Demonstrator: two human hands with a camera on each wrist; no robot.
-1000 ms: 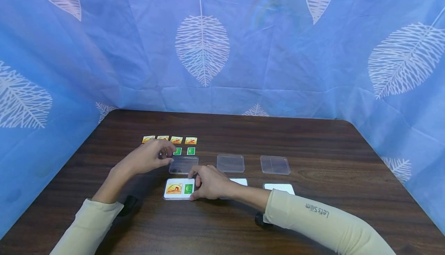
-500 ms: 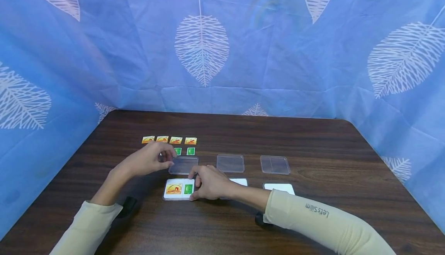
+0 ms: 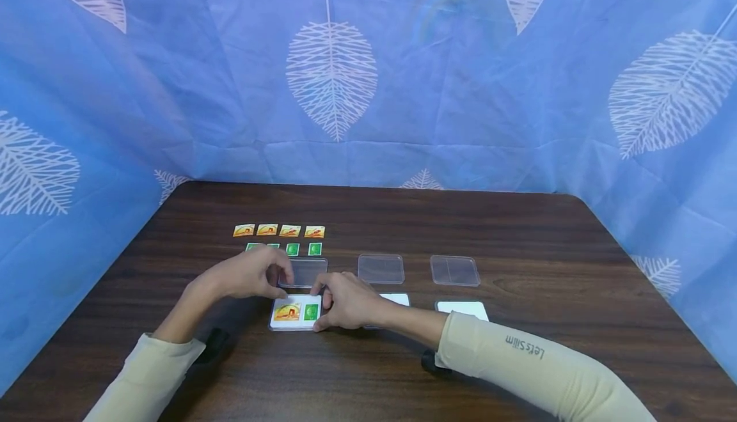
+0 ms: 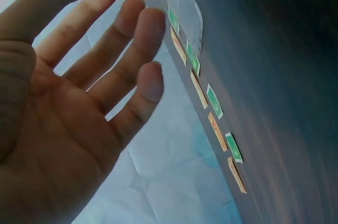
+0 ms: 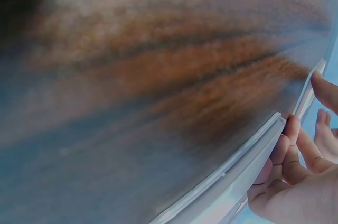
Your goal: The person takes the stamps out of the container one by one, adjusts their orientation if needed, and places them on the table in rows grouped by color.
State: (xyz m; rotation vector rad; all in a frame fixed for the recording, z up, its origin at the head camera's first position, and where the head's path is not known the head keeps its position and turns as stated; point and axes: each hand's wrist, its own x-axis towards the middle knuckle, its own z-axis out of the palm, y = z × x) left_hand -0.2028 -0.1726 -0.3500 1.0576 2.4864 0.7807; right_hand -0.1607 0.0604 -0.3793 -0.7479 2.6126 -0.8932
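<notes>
My right hand [image 3: 351, 300] holds the right side of a flat, white-backed case [image 3: 293, 327], thumb by its near corner and index finger by its far one. On the case lie an orange picture sticker [image 3: 286, 312] and a green sticker [image 3: 311, 312]. My left hand [image 3: 247, 275] is poised with spread, loosely bent fingers by the left edge of a clear plastic lid [image 3: 308, 273], its thumb tip at the case's far left corner. In the left wrist view nothing shows in its palm [image 4: 63, 134]. The right wrist view shows a case edge [image 5: 306, 92] against the right thumb.
Beyond the left hand run a row of orange stickers [image 3: 290, 231] and a row of green ones [image 3: 292, 249]. Two more clear lids [image 3: 381, 269] stretch rightward, with two more white cases [image 3: 462, 310] nearer, one partly behind the right arm. A leaf-patterned blue curtain [image 3: 242, 89] backs the table.
My left hand has come slightly nearer and right, from beside the clear lid to the case's far left corner, uncovering more green stickers. The right hand stays on the case.
</notes>
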